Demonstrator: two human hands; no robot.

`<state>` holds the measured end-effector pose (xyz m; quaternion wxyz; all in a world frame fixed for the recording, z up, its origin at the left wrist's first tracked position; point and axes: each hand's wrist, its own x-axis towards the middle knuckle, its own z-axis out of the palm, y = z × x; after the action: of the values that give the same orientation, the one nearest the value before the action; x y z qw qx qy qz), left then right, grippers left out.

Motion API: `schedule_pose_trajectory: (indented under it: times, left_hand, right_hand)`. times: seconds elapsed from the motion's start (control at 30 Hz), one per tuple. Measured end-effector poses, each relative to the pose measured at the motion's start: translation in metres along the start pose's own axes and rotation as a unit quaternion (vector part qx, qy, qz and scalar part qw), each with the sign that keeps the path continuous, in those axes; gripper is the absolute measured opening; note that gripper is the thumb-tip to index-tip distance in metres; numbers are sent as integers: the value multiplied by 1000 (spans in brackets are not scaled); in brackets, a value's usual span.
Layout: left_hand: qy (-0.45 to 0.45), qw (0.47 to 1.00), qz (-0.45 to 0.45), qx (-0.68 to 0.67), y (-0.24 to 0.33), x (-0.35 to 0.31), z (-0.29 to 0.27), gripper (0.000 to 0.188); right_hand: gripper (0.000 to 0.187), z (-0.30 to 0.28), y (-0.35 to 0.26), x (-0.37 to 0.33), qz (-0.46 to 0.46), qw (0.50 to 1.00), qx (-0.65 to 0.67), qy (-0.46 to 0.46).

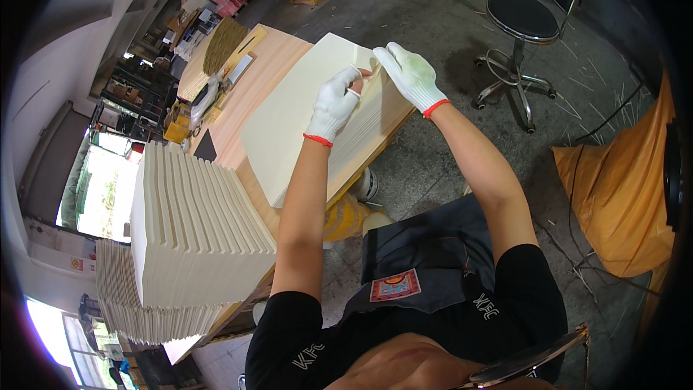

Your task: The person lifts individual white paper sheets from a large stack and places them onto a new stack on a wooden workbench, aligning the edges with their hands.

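Observation:
A thick stack of large cream sheets (292,126) lies on the wooden table in front of me. My left hand (336,105), in a white knit glove with a red cuff, rests over the stack's right part. Its bare thumb and finger tips are closed at the sheet edge, apparently on a sheet; the exact grip is partly hidden. My right hand (410,76), gloved the same way, is at the stack's far right corner. Its fingers are stretched out and close together, the tips against the sheets' edge, and nothing shows in it.
Tall piles of cream sheets (195,224) stand at the left on the wooden table (271,58). Farther along it are a brown stack (225,45) and small items. A black swivel chair (523,16) stands right; an orange cloth (621,188) hangs nearby, with cables on the floor.

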<state>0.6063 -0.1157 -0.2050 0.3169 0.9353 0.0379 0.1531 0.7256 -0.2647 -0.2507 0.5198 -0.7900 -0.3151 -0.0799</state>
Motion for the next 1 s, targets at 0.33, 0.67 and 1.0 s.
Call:
schedule_pose_trajectory:
  times: [0.33, 0.67, 1.0]
  left_hand:
    - [-10, 998, -32, -44, 1, -1, 1, 32]
    - [-38, 997, -48, -49, 6, 1, 2, 28]
    - [-13, 999, -40, -32, 5, 0, 1, 31]
  right_hand:
    - [49, -1, -3, -1, 11, 1000, 4, -6]
    - [48, 3, 7, 2, 1, 1000, -29, -10]
    - [49, 1, 2, 1, 7, 1000, -15, -15]
